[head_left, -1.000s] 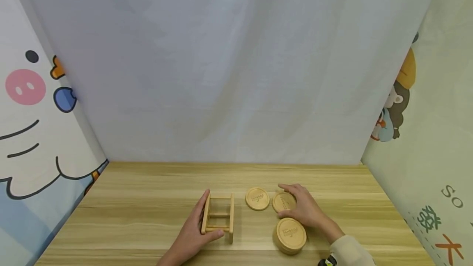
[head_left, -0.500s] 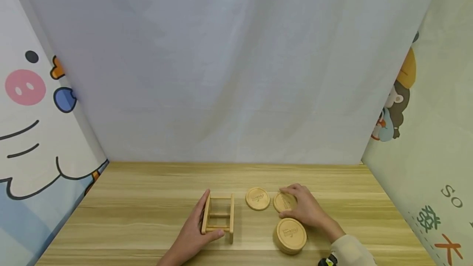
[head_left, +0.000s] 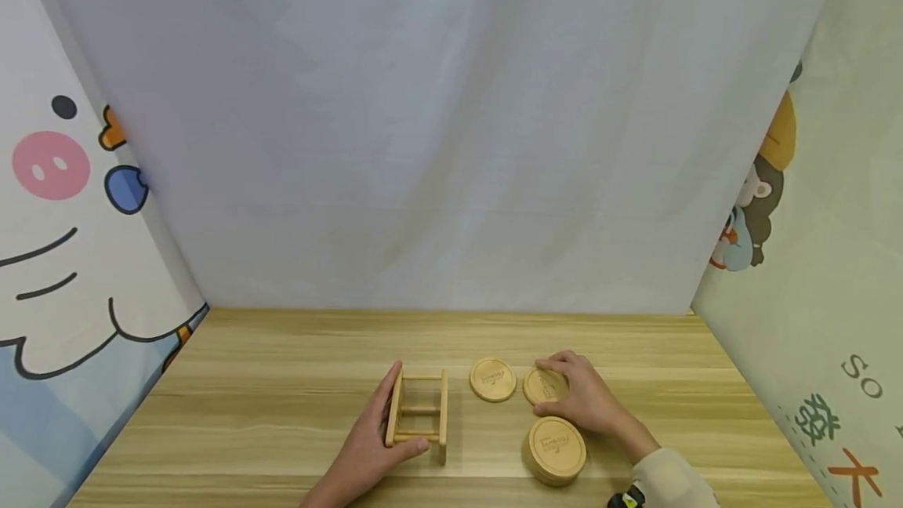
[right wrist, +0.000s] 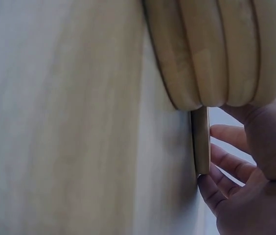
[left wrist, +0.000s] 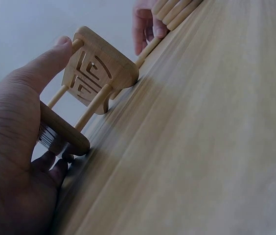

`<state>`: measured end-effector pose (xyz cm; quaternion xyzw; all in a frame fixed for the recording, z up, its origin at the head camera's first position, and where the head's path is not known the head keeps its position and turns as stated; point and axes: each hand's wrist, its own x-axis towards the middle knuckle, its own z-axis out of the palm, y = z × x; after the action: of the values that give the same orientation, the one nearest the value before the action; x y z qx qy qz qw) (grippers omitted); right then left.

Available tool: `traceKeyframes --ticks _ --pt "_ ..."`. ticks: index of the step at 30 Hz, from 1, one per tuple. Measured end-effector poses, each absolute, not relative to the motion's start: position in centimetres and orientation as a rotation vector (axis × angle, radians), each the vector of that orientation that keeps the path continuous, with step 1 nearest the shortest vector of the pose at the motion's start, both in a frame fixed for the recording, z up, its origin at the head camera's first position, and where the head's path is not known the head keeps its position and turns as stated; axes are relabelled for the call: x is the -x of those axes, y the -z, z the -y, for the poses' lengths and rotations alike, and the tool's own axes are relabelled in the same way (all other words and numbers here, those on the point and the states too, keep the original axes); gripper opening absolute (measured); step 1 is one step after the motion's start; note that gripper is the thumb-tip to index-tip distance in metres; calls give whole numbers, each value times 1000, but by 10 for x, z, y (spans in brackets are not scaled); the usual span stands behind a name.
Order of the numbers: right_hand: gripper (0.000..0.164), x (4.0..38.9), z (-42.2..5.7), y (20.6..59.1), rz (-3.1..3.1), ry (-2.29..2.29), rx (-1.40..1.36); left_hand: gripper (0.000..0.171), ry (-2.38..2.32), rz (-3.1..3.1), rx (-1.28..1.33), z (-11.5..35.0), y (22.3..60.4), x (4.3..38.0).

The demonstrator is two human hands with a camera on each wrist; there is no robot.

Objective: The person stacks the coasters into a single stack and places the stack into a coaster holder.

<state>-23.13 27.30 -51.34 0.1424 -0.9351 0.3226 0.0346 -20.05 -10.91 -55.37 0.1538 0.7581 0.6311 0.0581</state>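
Observation:
My left hand (head_left: 369,433) grips a small wooden coaster rack (head_left: 444,406) by its left side panel, thumb over the near end. In the left wrist view the rack's far panel (left wrist: 91,68) shows a cut-out pattern, and round rods join it to the near one. My right hand (head_left: 582,394) holds a round wooden coaster (head_left: 542,387) by its edges, with thumb at the near side and fingers at the far side. The coaster lies flat on the table. In the right wrist view that coaster (right wrist: 203,142) is seen edge-on beside the fingers.
Left of the held coaster lies another round coaster (head_left: 492,380), flat with its engraved face up. A stack of several coasters (head_left: 554,449) stands just in front of my right hand. The wood-grain table (head_left: 282,359) ends at a pale curtain (head_left: 451,179) behind.
My right hand and its coaster have shifted very slightly right, widening the gap to the other coaster. My left hand and the rack have stayed in place.

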Motion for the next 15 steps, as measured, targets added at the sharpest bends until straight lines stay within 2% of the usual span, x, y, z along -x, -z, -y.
traceKeyframes --ticks 15 --pt "78 228 -279 515 2799 -1056 -372 117 -1902 -2301 -443 108 551 198"
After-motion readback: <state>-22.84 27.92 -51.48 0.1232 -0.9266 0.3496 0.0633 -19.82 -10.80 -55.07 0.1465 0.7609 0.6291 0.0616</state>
